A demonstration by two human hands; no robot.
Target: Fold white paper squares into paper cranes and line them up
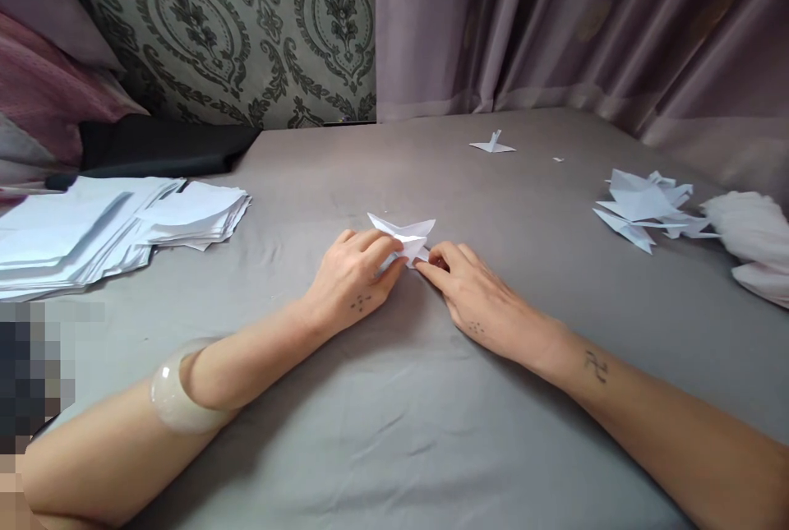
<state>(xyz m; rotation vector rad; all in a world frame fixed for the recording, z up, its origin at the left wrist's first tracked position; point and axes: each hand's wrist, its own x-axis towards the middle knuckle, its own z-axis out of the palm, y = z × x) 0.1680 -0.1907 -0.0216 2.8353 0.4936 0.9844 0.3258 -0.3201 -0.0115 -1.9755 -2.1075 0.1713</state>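
Observation:
A white folded paper (414, 232) with two pointed flaps sits between my hands at the middle of the grey cloth. My left hand (357, 274) grips its left side, thumb and fingers pinched on the folds. At the lower right corner of the paper, my right hand (472, 283) pinches the edge between thumb and forefinger. The fingertips hide part of the lower folds.
Stacks of white paper sheets (62, 226) lie at the left, by a black folded cloth (166, 144). One folded paper figure (493, 144) stands far back; several more (647, 205) are heaped at the right beside a pale bundled cloth (749, 234). Curtains (431, 29) hang behind.

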